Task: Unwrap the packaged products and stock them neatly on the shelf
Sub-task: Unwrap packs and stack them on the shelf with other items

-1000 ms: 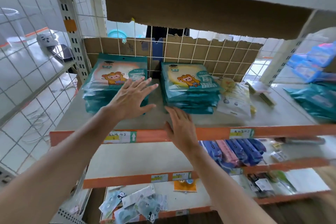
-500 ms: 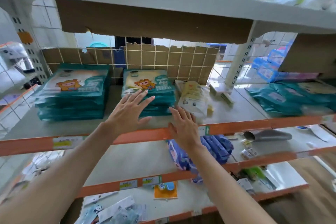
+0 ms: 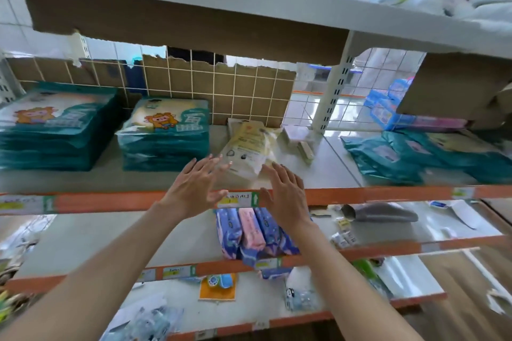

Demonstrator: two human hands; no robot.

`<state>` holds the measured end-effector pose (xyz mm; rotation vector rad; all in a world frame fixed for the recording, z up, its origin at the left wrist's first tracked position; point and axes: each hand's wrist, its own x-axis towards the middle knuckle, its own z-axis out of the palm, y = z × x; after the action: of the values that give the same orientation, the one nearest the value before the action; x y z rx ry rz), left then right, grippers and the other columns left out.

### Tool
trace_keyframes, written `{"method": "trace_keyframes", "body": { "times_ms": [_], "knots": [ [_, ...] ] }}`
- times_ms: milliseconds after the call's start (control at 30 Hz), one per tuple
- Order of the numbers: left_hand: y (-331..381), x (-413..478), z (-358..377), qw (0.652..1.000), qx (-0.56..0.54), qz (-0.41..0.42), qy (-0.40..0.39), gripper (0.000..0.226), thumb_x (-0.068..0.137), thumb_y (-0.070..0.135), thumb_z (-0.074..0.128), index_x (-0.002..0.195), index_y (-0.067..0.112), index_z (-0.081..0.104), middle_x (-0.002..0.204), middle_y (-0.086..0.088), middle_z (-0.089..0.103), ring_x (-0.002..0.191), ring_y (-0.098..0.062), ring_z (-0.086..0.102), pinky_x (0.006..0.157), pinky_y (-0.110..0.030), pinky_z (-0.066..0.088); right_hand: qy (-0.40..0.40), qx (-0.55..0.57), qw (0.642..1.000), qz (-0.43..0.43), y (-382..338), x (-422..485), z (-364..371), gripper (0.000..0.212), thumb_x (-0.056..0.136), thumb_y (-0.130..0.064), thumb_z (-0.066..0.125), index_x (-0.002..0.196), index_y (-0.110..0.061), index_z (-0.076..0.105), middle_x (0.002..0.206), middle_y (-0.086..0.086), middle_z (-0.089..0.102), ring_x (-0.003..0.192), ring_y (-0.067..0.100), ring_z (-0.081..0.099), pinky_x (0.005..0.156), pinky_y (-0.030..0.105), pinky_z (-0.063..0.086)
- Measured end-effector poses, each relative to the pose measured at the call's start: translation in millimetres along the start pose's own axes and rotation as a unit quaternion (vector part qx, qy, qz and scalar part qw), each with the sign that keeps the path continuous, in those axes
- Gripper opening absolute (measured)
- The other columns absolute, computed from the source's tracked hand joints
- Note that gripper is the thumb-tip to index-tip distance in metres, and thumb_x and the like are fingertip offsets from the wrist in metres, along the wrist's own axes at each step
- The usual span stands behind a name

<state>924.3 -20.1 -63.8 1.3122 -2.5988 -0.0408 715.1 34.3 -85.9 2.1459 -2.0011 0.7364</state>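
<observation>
Hovering at the shelf (image 3: 332, 171) edge: left hand (image 3: 194, 188), right hand (image 3: 285, 194), both grips released, fingers spread, nothing held. Two teal stacks on it: far-left stack (image 3: 52, 130), nearer stack (image 3: 166, 133). One yellow packet (image 3: 249, 147) just ahead, maybe touching fingertips; too blurred to tell.

shelving (image 3: 83, 181): grey boards, orange edges | back: wire grid (image 3: 368, 86), torn cardboard (image 3: 221, 91) | wall (image 3: 11, 22): white tiles | floor (image 3: 471, 285): brown

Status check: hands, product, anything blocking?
Left hand and right hand open, holding nothing. Yellow plastic packet lies on grey shelf, just past fingertips. Nearest teal packet stack sits left; nothing blocking.
</observation>
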Motion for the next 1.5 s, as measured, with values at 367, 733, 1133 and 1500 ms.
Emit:
{"method": "trace_keyframes", "body": {
  "times_ms": [367, 733, 1133, 1500],
  "knots": [
    [-1, 59, 30, 1.0, 0.001, 0.0, -0.02, 0.069, 0.092, 0.044, 0.049, 0.148, 0.026, 0.014, 0.156, 0.002, 0.013, 0.143, -0.017, 0.011, 0.117, -0.037, 0.006, -0.002, 0.008, 1.0, 0.014, 25, 26, 7, 0.054, 0.087, -0.016, 0.059, 0.138, -0.011, 0.043, 0.144, 0.011, 0.042, 0.136, 0.028, 0.035, 0.109, 0.04, 0.025],
    [-11, 85, 44, 0.996, -0.036, 0.06, 0.048, 0.058, 0.086, 0.004, 0.056, 0.139, 0.023, 0.042, 0.146, 0.002, 0.04, 0.136, -0.016, 0.034, 0.115, -0.033, 0.021, 0.003, 0.031, 0.999, 0.028, 50, 57, 23, 0.056, 0.084, -0.018, 0.063, 0.137, -0.012, 0.045, 0.142, 0.012, 0.045, 0.134, 0.031, 0.036, 0.108, 0.043, 0.028],
    [-2, 109, -4, 0.971, 0.004, 0.079, 0.225, 0.042, 0.058, -0.001, 0.082, 0.093, 0.02, 0.074, 0.091, 0.003, 0.074, 0.081, -0.018, 0.071, 0.074, -0.035, 0.055, 0.027, 0.111, 0.992, -0.057, 80, 105, 12, 0.066, 0.076, -0.012, 0.072, 0.136, -0.012, 0.046, 0.138, 0.007, 0.05, 0.126, 0.03, 0.046, 0.101, 0.039, 0.032],
    [21, 150, -87, 0.913, -0.002, 0.084, 0.4, 0.026, 0.088, 0.02, 0.048, 0.086, 0.011, 0.072, 0.067, -0.004, 0.068, 0.055, -0.023, 0.063, 0.052, -0.021, 0.039, -0.043, 0.37, 0.928, 0.022, 74, 136, -4, 0.022, 0.079, -0.02, 0.074, 0.099, -0.016, 0.065, 0.08, -0.02, 0.062, 0.071, -0.012, 0.057, 0.066, 0.013, 0.04]
  ]
}}
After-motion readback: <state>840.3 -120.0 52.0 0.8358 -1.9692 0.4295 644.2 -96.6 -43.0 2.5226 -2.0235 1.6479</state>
